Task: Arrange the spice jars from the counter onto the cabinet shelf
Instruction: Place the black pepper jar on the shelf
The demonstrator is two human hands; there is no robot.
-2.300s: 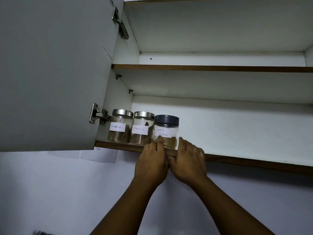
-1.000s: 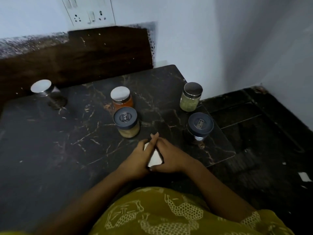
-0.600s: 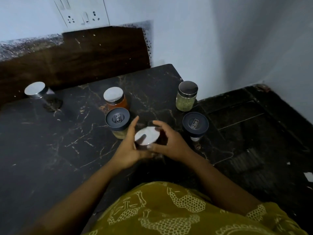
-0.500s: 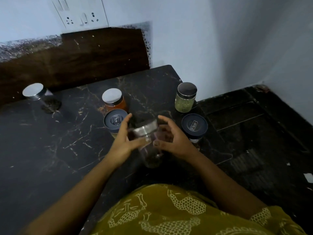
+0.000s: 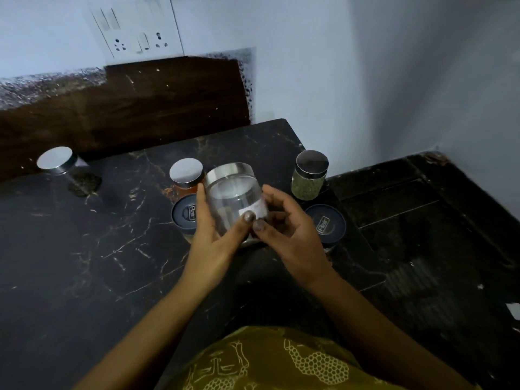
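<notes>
I hold a glass spice jar (image 5: 232, 198) with a silver lid and a small white label above the black marble counter (image 5: 84, 263). My left hand (image 5: 212, 240) grips its left side, thumb across the front. My right hand (image 5: 289, 235) grips its right side, thumb on the lower front. The jar is tilted with its lid away from me. Behind it stand a silver-lidded jar of orange-red spice (image 5: 186, 173) and a dark-lidded jar (image 5: 184, 213). To the right are a green-spice jar (image 5: 309, 174) and a second dark-lidded jar (image 5: 326, 225). The cabinet shelf is out of view.
A silver-lidded jar (image 5: 56, 161) stands alone at the far left of the counter by the brown backsplash (image 5: 126, 108). A wall socket panel (image 5: 135, 32) is above. The counter ends at the right, with dark floor (image 5: 436, 235) below.
The view dropped from the cabinet shelf to the counter. Both hands closed around a silver-lidded jar near the front edge, lifted it and tilted it up toward me.
</notes>
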